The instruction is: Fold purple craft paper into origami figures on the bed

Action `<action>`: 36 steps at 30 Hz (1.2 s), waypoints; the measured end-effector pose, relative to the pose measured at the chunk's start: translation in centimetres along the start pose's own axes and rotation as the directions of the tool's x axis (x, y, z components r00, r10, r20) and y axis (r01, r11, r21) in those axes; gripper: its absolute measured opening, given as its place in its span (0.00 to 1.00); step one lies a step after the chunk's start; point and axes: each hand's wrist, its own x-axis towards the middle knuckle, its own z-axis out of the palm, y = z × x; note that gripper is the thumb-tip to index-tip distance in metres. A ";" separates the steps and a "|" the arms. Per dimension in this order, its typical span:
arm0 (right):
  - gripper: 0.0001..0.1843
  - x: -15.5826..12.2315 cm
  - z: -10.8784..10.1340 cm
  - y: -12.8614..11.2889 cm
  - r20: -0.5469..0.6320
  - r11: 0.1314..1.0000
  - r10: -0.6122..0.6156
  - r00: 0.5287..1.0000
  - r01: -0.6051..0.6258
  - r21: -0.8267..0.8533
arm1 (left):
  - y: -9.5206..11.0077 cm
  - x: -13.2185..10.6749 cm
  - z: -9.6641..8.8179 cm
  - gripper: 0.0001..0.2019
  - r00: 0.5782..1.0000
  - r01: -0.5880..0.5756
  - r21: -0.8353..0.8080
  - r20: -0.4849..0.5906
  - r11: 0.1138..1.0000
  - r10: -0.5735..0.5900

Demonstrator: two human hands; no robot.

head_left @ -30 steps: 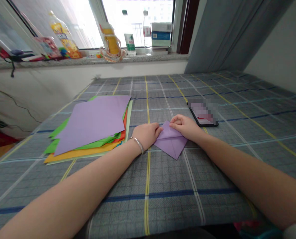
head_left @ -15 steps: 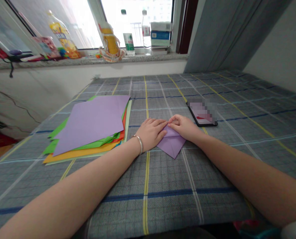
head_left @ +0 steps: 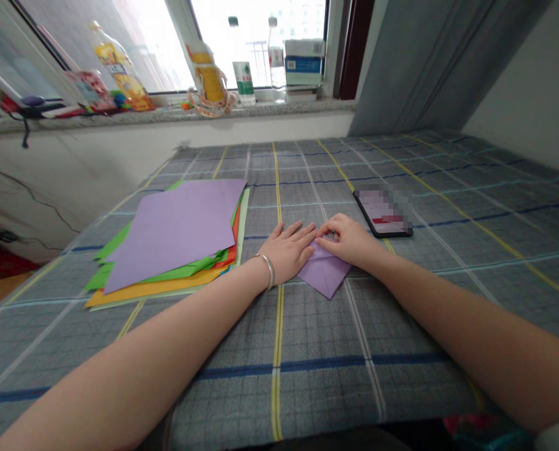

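Observation:
A folded piece of purple paper (head_left: 326, 275) lies on the plaid cloth, one pointed corner toward me and a crease running across it. My left hand (head_left: 288, 250), with a silver bangle at the wrist, rests flat over its left side, fingers spread. At the paper's upper edge, my right hand (head_left: 342, 239) pinches with thumb and forefinger bent together. The far part of the paper is hidden under both hands.
To the left lies a stack of coloured sheets, a purple sheet (head_left: 180, 228) on top. A phone (head_left: 383, 216) sits beyond my right hand. Bottles, a yellow cup (head_left: 210, 78) and boxes (head_left: 303, 62) line the windowsill (head_left: 260, 111).
My left hand's fingers have spread a little wider on the paper. My right hand's fingers have shifted slightly along the upper edge. The paper stays in nearly the same place.

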 end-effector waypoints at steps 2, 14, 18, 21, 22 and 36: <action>0.10 -0.2 -0.3 -0.1 0.042 0.999 -0.024 0.999 0.026 -0.039 | 0.1 0.0 -0.1 0.26 1.000 0.000 0.003 0.009 1.000 0.000; 0.19 0.1 -0.9 -0.2 0.205 0.993 0.058 0.977 -0.035 -0.112 | 0.0 0.1 -0.3 0.30 0.997 -0.007 0.023 0.076 1.000 0.005; 0.21 0.3 -1.4 0.5 0.283 0.998 0.039 0.958 -0.026 -0.052 | -0.3 0.1 -0.2 0.28 0.997 -0.010 0.029 0.071 1.000 0.008; 0.23 0.4 -1.6 0.6 0.296 0.998 0.033 0.954 -0.015 -0.062 | -0.4 0.2 -0.2 0.29 0.997 -0.018 0.029 0.079 0.999 0.015; 0.24 0.4 -1.7 0.6 0.293 0.997 0.036 0.955 -0.015 -0.076 | -0.5 0.2 -0.2 0.29 0.996 -0.018 0.028 0.088 0.999 0.016; 0.19 -0.1 -3.5 0.9 0.351 0.950 0.283 0.892 -0.210 -0.232 | -1.6 0.0 -1.2 0.32 0.989 -0.002 -0.031 0.146 1.000 0.006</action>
